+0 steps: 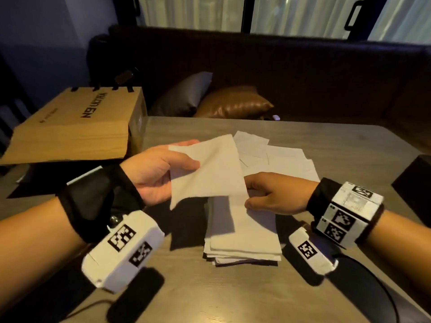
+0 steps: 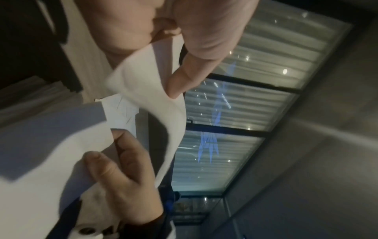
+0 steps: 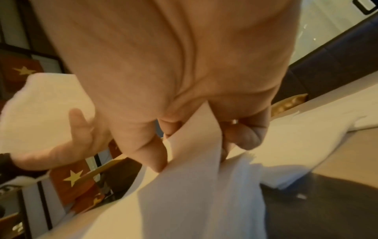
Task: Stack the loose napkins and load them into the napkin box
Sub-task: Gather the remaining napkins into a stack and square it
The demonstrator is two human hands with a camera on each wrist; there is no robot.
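A white napkin (image 1: 210, 169) hangs in the air over the table, held from both sides. My left hand (image 1: 161, 169) pinches its left edge between thumb and fingers; in the left wrist view the thumb presses the napkin (image 2: 147, 90). My right hand (image 1: 275, 194) pinches its right lower corner, and the right wrist view shows the napkin (image 3: 196, 142) caught between the fingers. Below lies a neat stack of napkins (image 1: 245, 238) near the table's front. Loose napkins (image 1: 279, 157) are spread behind it. A black box-like object (image 1: 417, 180) sits at the right edge.
A brown cardboard box (image 1: 77, 127) lies at the table's back left. A black flat device (image 1: 135, 297) with a cable rests at the front left. Behind the wooden table (image 1: 349, 145) stands a dark sofa with a brown cushion (image 1: 233, 103).
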